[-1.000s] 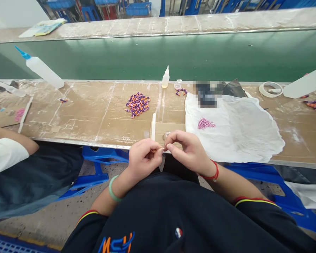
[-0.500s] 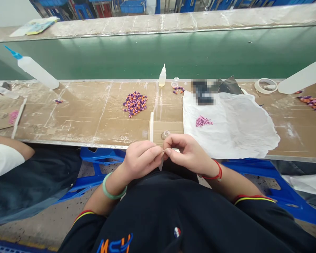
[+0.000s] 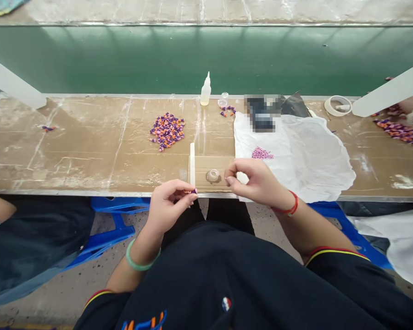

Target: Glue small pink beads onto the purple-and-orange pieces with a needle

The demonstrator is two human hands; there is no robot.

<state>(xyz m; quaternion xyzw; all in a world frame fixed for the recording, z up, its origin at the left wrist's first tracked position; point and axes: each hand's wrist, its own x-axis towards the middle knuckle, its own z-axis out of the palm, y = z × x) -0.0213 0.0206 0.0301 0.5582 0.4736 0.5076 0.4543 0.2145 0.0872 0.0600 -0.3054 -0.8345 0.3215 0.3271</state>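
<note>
Left grip (image 3: pixel 170 204) pinches a purple piece (image 3: pixel 194 190) left of the clear dish (image 3: pixel 214 174), probably fingertips-only so the end's free. Right grip (image 3: pixel 256 183) hovers right of the dish, can't tell if pinched.

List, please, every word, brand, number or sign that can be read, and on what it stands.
None can be read with certainty.
Orange and blue lettering on the dark fabric shirt: cut off by the picture's edge.
Round red, white and blue badge: too small.
</note>
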